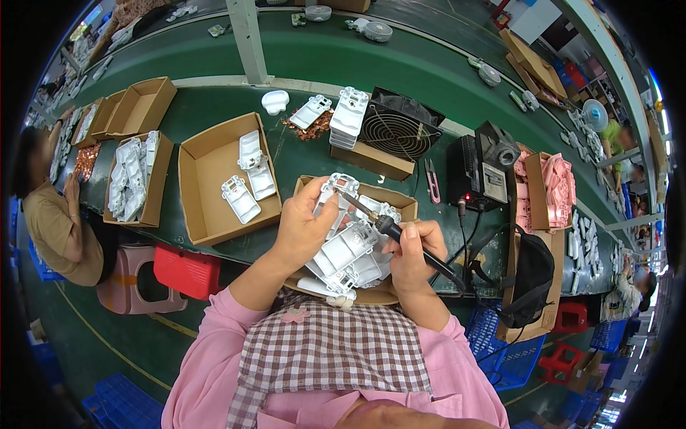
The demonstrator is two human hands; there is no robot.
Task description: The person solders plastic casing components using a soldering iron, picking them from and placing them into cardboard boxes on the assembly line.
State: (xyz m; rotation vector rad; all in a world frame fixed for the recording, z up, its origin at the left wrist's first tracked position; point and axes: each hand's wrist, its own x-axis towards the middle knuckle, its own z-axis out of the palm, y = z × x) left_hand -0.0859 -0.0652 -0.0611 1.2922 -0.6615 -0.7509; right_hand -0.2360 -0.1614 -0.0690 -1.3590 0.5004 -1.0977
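Observation:
My left hand [304, 225] is closed on a white plastic casing [343, 181], gripping it between thumb and fingers above an open cardboard box [407, 206]. My right hand [413, 259] holds a soldering iron [386, 224] by its black handle, like a pen. The metal tip slants up and left to the upper end of the held casing, close to my left thumb. Whether it touches is too small to tell. Several more white casings [340, 252] lie piled in the box under my hands.
Beyond the box stand stacked white casings [349, 118], copper-coloured bits [312, 130] and a black fan [400, 129]. Tweezers [432, 180] and a black soldering station [480, 171] with its cable are at right. A cardboard box [193, 161] with casings sits left; a co-worker [68, 229] sits farther left.

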